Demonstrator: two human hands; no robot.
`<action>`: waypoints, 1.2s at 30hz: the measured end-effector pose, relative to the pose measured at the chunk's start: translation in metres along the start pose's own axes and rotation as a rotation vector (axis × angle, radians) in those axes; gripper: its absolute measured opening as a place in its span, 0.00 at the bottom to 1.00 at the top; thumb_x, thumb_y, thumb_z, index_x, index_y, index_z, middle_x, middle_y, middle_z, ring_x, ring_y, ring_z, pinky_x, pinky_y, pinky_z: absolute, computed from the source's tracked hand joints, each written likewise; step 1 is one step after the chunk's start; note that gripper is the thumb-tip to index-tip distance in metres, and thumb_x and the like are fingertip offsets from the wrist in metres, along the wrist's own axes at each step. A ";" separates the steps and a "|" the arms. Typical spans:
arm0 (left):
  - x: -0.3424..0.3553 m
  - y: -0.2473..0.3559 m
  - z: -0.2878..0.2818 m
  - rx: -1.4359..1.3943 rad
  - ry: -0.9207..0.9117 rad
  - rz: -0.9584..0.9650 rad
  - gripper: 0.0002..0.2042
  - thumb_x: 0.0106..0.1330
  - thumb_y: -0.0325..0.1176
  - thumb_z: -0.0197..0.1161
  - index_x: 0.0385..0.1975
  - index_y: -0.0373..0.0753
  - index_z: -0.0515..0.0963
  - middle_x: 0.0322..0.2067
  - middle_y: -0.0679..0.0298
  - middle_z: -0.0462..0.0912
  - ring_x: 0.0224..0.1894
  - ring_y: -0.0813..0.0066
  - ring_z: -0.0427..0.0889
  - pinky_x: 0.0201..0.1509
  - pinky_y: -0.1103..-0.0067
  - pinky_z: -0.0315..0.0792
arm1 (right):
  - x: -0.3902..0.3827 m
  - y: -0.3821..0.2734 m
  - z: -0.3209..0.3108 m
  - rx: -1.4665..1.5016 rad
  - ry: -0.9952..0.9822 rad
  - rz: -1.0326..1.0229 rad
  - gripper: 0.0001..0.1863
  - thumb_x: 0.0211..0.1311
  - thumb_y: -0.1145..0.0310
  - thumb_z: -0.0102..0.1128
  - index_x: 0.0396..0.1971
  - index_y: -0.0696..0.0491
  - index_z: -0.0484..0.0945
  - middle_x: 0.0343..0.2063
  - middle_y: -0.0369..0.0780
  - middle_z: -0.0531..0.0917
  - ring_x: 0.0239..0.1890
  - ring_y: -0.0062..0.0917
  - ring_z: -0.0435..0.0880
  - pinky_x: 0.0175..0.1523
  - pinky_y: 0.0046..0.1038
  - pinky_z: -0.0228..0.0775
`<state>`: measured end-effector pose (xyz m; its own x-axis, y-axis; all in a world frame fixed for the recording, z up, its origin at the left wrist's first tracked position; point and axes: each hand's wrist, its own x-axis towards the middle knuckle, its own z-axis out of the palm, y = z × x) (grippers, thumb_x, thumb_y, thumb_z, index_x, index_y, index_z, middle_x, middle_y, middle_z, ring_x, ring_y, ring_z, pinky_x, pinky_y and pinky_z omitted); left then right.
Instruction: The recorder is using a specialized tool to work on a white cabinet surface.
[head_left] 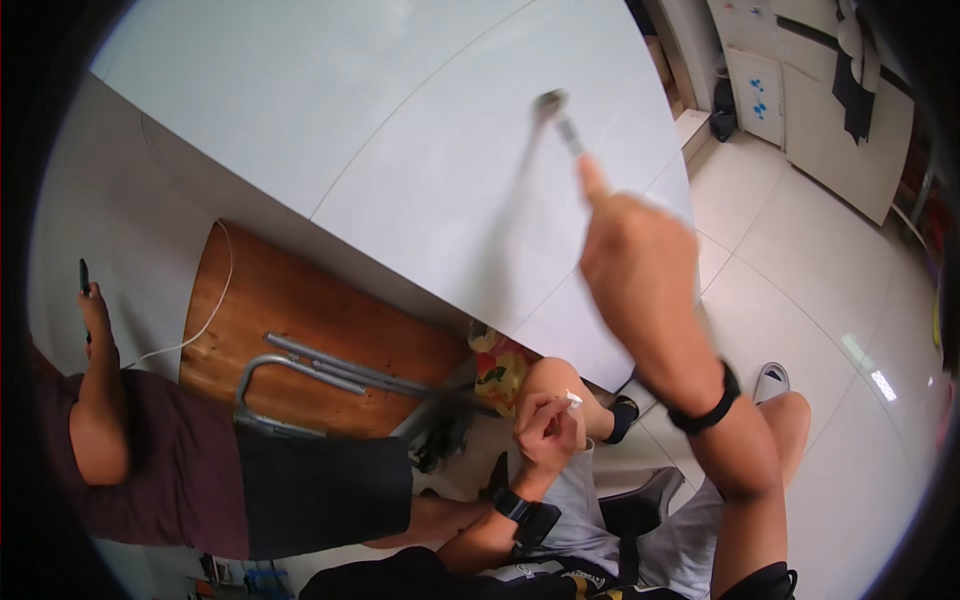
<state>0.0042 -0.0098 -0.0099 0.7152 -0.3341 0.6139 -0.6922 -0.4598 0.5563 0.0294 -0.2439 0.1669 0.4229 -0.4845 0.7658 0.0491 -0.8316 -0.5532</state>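
My right hand (635, 265) is closed on a slim tool (566, 130) with a grey handle and a blurred dark metallic head, held over the white tabletop (420, 160) with the index finger along the handle; whether it touches the surface I cannot tell. Down by my bent knee, below the table's edge, my left hand (542, 432) has its fingers pinched on a small white piece (573, 399), too small to make out.
A person (150, 450) at lower left holds a dark handheld device (85, 275). A wooden folding table (225, 310) with metal legs, a white cable (195, 335) and a patterned bag (497, 365) are below. Door panels (830, 140) stand beyond the tiled floor (800, 300).
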 end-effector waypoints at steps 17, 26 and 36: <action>-0.001 -0.004 0.001 -0.001 0.010 0.030 0.11 0.55 0.16 0.62 0.35 0.37 0.84 0.35 0.62 0.79 0.24 0.78 0.75 0.23 0.82 0.68 | -0.033 -0.023 -0.017 0.174 -0.174 -0.060 0.20 0.60 0.77 0.55 0.52 0.51 0.85 0.17 0.44 0.79 0.18 0.41 0.80 0.23 0.41 0.68; -0.006 -0.005 0.001 0.053 0.011 0.053 0.10 0.56 0.18 0.63 0.36 0.36 0.84 0.34 0.63 0.79 0.23 0.79 0.74 0.23 0.83 0.67 | -0.041 -0.015 -0.011 0.082 -0.324 -0.011 0.20 0.54 0.74 0.59 0.48 0.64 0.79 0.20 0.47 0.83 0.20 0.41 0.83 0.24 0.45 0.71; 0.000 -0.011 0.005 0.032 0.025 0.101 0.06 0.59 0.19 0.62 0.34 0.35 0.83 0.34 0.65 0.77 0.24 0.81 0.72 0.22 0.85 0.61 | -0.032 0.002 0.002 0.040 -0.223 0.081 0.15 0.51 0.78 0.59 0.41 0.65 0.79 0.18 0.48 0.82 0.21 0.42 0.84 0.25 0.42 0.74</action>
<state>0.0121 -0.0093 -0.0192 0.6395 -0.3598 0.6794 -0.7567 -0.4508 0.4735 0.0175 -0.2296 0.1409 0.6161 -0.4734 0.6295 0.0406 -0.7791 -0.6256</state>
